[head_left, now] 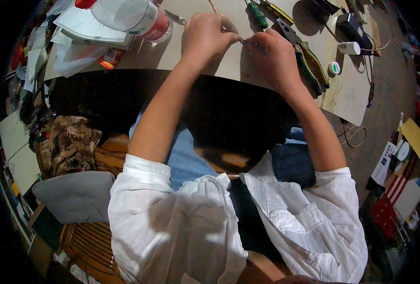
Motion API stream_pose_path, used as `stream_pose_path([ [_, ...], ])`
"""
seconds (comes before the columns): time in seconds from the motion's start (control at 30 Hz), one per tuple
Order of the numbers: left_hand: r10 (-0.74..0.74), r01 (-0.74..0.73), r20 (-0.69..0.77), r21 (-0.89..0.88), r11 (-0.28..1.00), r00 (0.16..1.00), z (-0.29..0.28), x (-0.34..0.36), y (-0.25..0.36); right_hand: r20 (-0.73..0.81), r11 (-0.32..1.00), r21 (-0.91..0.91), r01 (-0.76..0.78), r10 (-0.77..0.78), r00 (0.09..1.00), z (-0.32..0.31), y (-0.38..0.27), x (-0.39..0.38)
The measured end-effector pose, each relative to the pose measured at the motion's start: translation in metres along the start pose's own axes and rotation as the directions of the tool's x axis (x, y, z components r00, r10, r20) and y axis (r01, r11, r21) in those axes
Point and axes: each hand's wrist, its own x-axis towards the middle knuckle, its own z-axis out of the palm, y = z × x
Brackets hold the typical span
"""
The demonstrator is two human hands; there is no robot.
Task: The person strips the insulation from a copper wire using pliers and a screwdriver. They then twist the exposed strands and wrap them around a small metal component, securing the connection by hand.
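Observation:
My left hand (207,33) and my right hand (272,54) meet over a tan board (347,94) at the top of the view. Both pinch a thin, pale wire (242,40) between their fingertips; the wire runs on past the left hand toward the top edge (214,7). Pliers with yellow and green handles (308,59) lie just right of the right hand, touching the board. A green-handled screwdriver (257,14) lies just beyond the two hands.
A big clear plastic bottle with a red label (134,16) lies on papers (84,28) at the top left. A small white cylinder (349,48) and a green-centred roll (334,67) sit at the right. Boxes and booklets (399,161) cover the floor at right; a grey cushion (75,195) lies at lower left.

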Motion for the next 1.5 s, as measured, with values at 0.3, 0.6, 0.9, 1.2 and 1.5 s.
stream_pose_path([
  [0.3, 0.005, -0.005, -0.015, 0.001, 1.000, 1.000, -0.002, -0.001, 0.003, 0.049, 1.000, -0.026, -0.011, 0.012, 0.999, -0.006, 0.000, -0.009],
  [0.6, 0.257, -0.260, -0.075, -0.035, 0.965, 0.963, -0.001, 0.006, -0.019, 0.028, 0.992, 0.114, -0.060, 0.057, 0.998, -0.023, -0.002, -0.037],
  [0.9, 0.187, -0.168, 0.014, -0.368, 0.914, 0.982, -0.032, -0.011, -0.008, -0.276, 0.968, -0.152, 0.200, -0.236, 0.932, -0.024, 0.011, -0.004],
  [1.2, -0.082, 0.076, 0.034, -0.802, 0.592, 0.996, -0.057, -0.040, 0.034, 0.204, 0.622, 0.733, -0.277, 0.187, 0.961, -0.023, -0.030, -0.002],
  [1.5, -0.230, 0.200, 0.147, -0.953, 0.227, 0.962, -0.068, -0.047, 0.030, 0.253, 0.474, 0.821, -0.318, 0.197, 0.947, -0.029, -0.030, -0.002],
])
